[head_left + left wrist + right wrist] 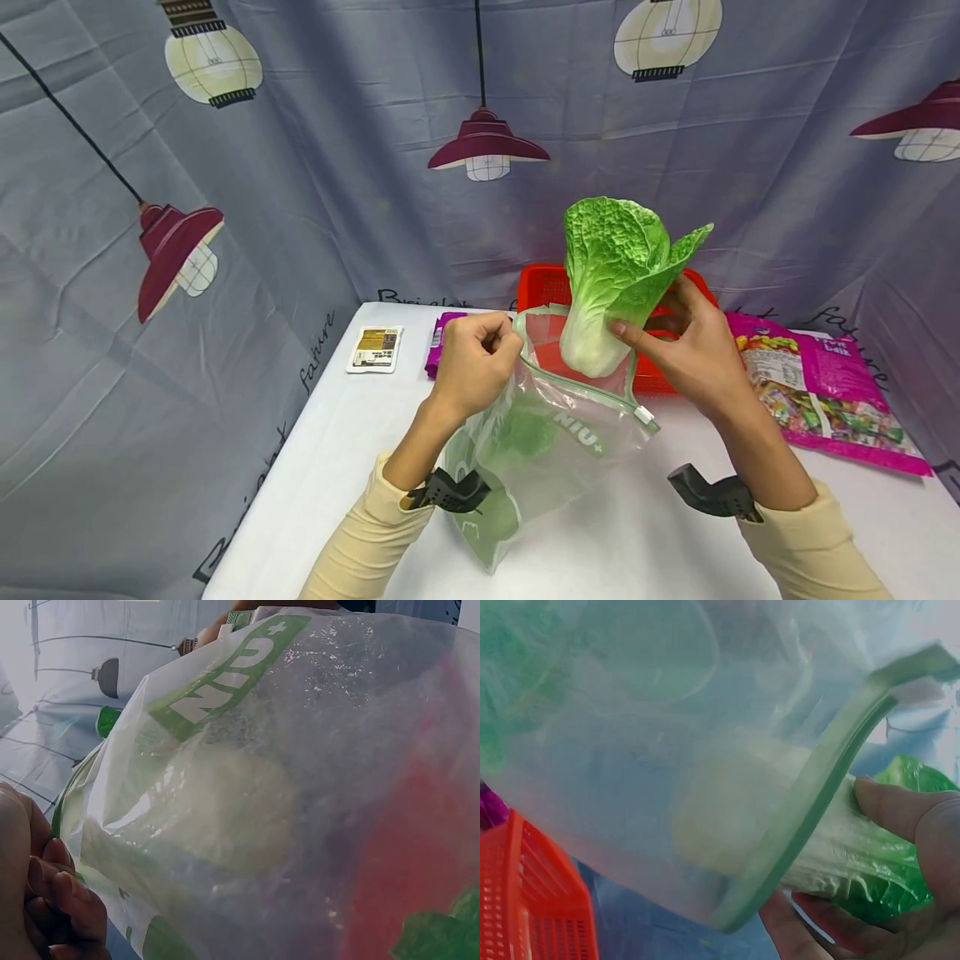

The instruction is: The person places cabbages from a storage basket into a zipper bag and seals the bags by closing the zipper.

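Thumb and fingers of the right hand [697, 350] pinch a leafy cabbage [611, 267] near its pale stalk, leaves pointing up, and from where I stand its rounded base sits within the mouth of a clear zip bag [570, 467]. Across from it, the left hand [480, 358] is curled tight, pinching the bag by the edge of its opening. That mouth gapes between the two hands, its green zip strip curving round, with a white slider [643, 414] at the right end. Through the cloudy plastic I make out something green and leafy [525, 433] lower down, too blurred to name.

Behind the bag stands a red basket [540, 287] on the white table [322, 475]. Right of the basket lies a big pink packet [825, 392]; to the left of the bag, a purple packet [437, 346] is partly hidden by the left hand, and a small white packet [375, 350] with a printed label lies beyond it, near the table's left edge.
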A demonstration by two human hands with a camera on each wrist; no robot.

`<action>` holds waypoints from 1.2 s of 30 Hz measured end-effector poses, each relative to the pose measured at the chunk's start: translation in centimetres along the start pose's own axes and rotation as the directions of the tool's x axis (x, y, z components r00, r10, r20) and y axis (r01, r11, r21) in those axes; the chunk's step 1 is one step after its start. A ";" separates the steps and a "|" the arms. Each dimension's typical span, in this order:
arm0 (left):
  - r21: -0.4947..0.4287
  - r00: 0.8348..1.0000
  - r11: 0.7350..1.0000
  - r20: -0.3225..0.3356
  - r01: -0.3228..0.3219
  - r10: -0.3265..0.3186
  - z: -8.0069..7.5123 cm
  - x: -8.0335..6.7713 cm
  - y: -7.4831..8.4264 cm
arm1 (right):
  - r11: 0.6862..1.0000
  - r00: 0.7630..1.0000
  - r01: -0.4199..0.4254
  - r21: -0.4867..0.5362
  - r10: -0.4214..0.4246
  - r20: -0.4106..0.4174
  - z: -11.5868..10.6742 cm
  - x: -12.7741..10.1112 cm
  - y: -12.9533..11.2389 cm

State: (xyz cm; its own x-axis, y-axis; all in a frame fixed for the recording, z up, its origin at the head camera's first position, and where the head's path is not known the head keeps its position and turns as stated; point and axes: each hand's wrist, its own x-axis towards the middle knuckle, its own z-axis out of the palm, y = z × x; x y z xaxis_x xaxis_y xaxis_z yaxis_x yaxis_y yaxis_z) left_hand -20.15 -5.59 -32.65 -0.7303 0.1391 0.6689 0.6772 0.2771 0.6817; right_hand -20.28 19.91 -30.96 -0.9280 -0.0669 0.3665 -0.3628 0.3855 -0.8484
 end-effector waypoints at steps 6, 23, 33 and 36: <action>-0.016 1.000 1.000 -0.002 -0.025 0.025 -0.8 -0.6 0.3 | 0.999 0.999 -0.030 0.043 0.028 0.040 0.0 -0.4 0.6; 0.007 0.997 0.998 -0.042 -0.070 0.070 -2.0 -1.8 -0.1 | 1.000 0.981 0.000 0.000 0.000 0.194 0.1 -1.5 1.7; -0.037 0.996 0.996 -0.047 -0.083 0.081 -2.0 -2.0 -0.1 | 0.999 0.951 -0.023 0.048 0.007 0.311 0.3 -2.1 2.1; -0.040 0.996 0.996 -0.046 -0.079 0.077 -2.0 -2.1 -0.1 | 0.994 0.936 -0.022 0.110 -0.018 0.351 0.4 -2.2 2.4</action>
State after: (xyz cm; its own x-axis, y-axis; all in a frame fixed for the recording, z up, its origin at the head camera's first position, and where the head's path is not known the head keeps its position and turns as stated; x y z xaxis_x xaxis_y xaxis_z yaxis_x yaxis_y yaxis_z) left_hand -18.46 -7.82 -33.52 -0.6711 0.1162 0.7323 0.7356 0.2275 0.6380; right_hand -19.11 20.61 -33.94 -0.8921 -0.3922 0.2243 -0.3491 0.2835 -0.8932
